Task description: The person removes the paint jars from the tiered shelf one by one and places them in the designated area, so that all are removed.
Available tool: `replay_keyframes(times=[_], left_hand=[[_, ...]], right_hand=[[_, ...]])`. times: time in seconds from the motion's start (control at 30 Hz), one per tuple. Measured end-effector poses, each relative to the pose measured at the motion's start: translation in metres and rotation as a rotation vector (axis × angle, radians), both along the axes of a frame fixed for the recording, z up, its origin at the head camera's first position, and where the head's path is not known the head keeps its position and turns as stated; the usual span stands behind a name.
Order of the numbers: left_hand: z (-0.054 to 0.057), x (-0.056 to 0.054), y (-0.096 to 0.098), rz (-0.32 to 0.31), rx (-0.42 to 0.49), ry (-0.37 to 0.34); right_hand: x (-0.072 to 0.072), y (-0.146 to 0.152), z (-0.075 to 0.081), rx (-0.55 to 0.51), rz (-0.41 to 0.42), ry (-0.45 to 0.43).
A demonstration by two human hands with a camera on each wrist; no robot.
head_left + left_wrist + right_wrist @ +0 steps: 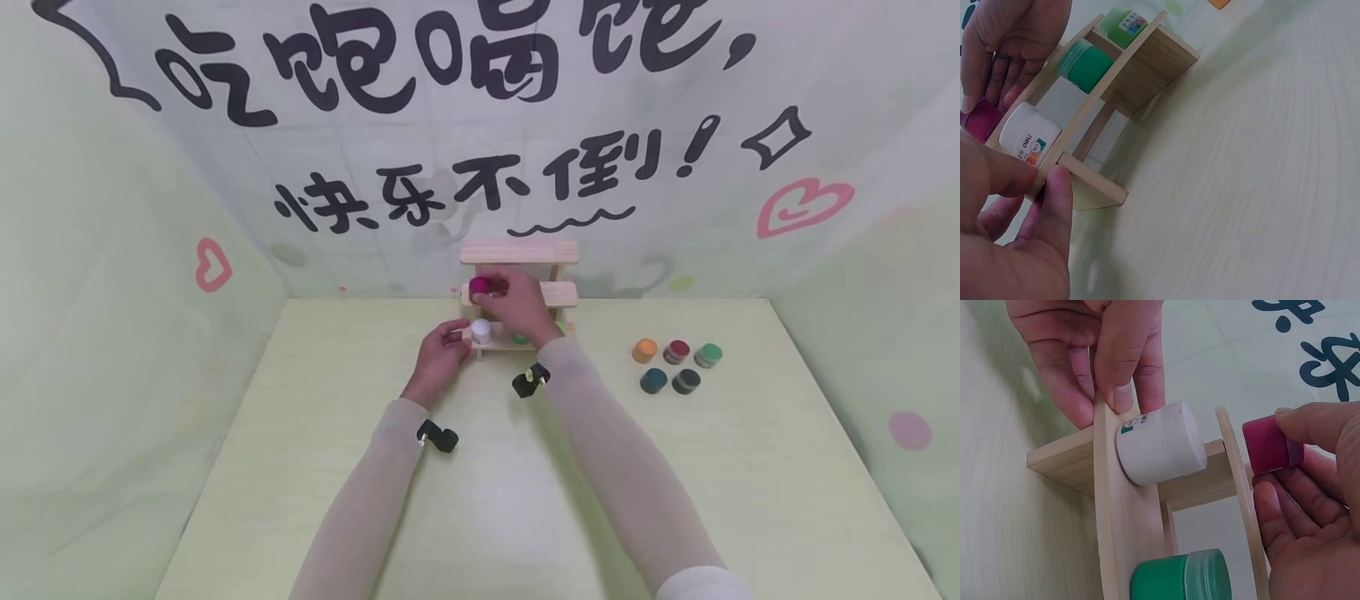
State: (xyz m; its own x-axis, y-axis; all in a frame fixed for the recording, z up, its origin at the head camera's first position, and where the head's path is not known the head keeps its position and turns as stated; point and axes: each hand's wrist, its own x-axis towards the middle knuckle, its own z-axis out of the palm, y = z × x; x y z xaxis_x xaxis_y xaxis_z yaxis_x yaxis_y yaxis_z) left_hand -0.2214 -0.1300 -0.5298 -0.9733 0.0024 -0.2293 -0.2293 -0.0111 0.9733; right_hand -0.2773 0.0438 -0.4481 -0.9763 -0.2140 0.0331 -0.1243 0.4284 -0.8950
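The right hand (517, 304) has its grip pinching one magenta jar (478, 287) at the left end of one wooden rack (519, 252), by the middle shelf (562, 293); the left hand (438, 360) pinches the bottom shelf (1110, 519), which carries three jars (481, 332). Five jars (677, 352) stand on the desk (480, 500).

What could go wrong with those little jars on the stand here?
The right hand holds the magenta jar at the middle shelf; set down too near the edge, it might fall. The left hand grips the end of the lower shelf close beside the white jar, so a small slip could nudge that jar. The right arm reaches across the lower shelf, so drawing it back could brush the green jar there.
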Motion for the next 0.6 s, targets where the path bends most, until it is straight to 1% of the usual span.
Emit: replay_keyframes(times=[0.2,0.4,0.6], left_hand=[[0.0,0.001,0.001,0.005,0.007,0.004],[0.001,0.002,0.001,0.004,0.021,0.01],[0.0,0.002,0.001,-0.006,0.034,0.008]], right_hand=[[0.003,0.007,-0.002,-0.028,0.001,0.034],[0.011,0.015,0.002,-0.081,0.002,0.052],[0.016,0.021,0.004,-0.101,-0.006,0.064]])
